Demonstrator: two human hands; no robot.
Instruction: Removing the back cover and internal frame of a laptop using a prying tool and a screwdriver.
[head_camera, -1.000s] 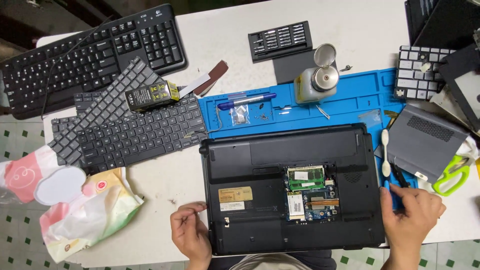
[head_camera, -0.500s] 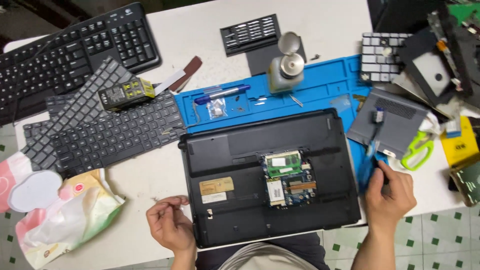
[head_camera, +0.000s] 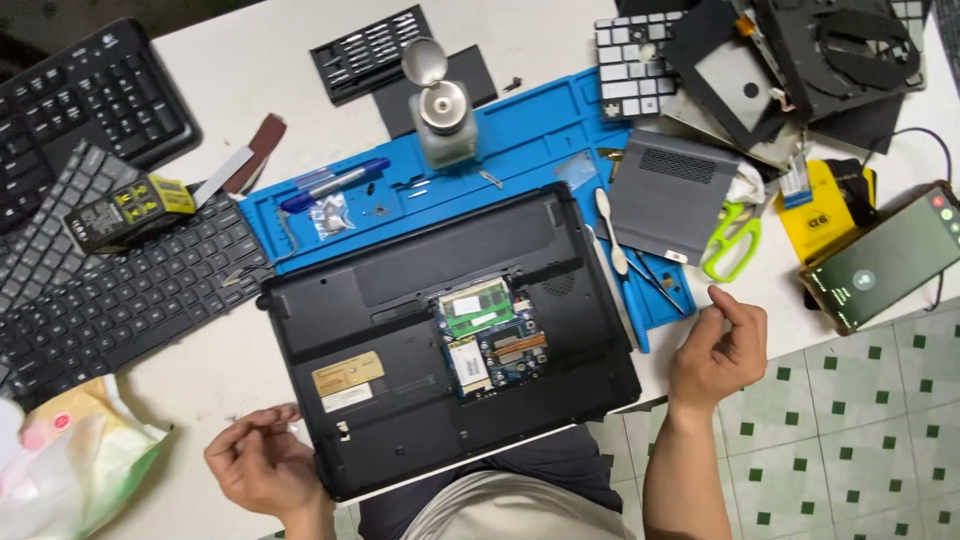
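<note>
Upturned black laptop (head_camera: 440, 330) lies between both hands, long axis running left to right, tilted slightly, its open bay exposing green circuit boards (head_camera: 490, 335). Left hand (head_camera: 262, 465) sits at its near-left corner, fingers loosely curled, holding nothing that can be made out. Right hand (head_camera: 722, 345) hovers off its right edge, also loosely curled and empty. Beyond the laptop: blue work mat (head_camera: 520, 150), then a metal dispenser bottle (head_camera: 440, 105).
</note>
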